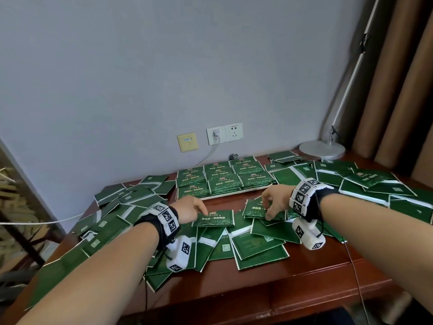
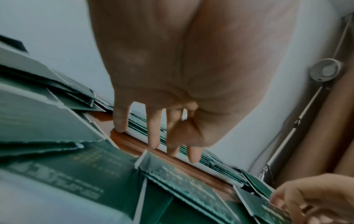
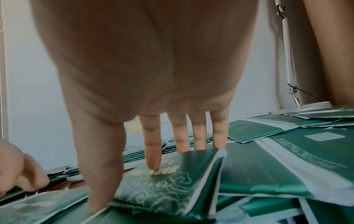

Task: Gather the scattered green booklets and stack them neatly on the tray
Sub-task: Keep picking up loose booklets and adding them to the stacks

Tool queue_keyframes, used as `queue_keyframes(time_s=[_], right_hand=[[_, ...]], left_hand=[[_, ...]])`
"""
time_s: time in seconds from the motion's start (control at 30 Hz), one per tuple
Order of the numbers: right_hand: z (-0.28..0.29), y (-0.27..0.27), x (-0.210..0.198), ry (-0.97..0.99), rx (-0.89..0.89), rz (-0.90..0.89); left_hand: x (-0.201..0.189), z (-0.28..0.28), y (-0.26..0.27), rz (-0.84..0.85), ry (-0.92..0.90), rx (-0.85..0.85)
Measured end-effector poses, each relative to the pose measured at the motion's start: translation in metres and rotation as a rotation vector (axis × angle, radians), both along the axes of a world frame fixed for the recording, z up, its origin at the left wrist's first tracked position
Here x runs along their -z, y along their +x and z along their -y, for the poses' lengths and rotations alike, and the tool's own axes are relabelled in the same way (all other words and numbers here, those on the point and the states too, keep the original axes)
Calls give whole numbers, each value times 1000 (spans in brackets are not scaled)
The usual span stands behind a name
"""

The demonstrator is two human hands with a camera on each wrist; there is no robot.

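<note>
1. Head view: green booklets (image 1: 250, 242) lie scattered across the brown surface (image 1: 304, 285), too many and too overlapped to count. At the far middle the tray (image 1: 234, 195) carries neat stacks in rows of three; I cannot tell the full number of stacks.
2. The left hand (image 1: 189, 211) rests its fingers on the left end of one face-up booklet (image 1: 214, 218), whose long axis runs left to right with its title toward the far side. Its grip looks relaxed and holds nothing.
3. The right hand (image 1: 275, 202) pinches a second face-up booklet (image 1: 257, 208) at its right part; this one also lies lengthwise left to right, just right of the first.
4. A round lamp base (image 1: 322, 150) stands at the far right; two wall sockets (image 1: 225, 133) sit above the tray.
5. Left wrist view: the left hand (image 2: 172, 75) has straight, spread fingers (image 2: 153, 133) pointing down toward the tray's edge, grip wide. The picture is blurred.
6. Right wrist view: the right hand (image 3: 143, 68) holds the patterned booklet (image 3: 162, 186), thumb at its near edge, forefinger pressing its cover, the other three fingers behind its raised far edge.
</note>
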State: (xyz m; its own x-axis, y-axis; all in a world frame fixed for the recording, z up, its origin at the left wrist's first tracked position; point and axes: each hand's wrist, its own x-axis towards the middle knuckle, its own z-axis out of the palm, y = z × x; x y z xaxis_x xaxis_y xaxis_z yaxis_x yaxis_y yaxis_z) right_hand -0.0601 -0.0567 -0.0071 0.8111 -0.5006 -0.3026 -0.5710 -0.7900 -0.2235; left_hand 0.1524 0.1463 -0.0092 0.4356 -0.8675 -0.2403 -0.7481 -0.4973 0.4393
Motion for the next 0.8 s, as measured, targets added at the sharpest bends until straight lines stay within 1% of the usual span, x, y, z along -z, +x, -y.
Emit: queue_keyframes(time_s=[0.13,0.43,0.6,0.8], right_hand=[[-6,3,1,-54,13,-7],[-11,9,4,-121,-37,-74],[-8,9,5,-152,-69,-73],[-7,13,4,-141,-81,-71]], left_hand=[[7,5,-9,55,20,2],[27,28,-20,163,80,52],[30,31,-19,175,88,72],[31,35,-16,173,70,92]])
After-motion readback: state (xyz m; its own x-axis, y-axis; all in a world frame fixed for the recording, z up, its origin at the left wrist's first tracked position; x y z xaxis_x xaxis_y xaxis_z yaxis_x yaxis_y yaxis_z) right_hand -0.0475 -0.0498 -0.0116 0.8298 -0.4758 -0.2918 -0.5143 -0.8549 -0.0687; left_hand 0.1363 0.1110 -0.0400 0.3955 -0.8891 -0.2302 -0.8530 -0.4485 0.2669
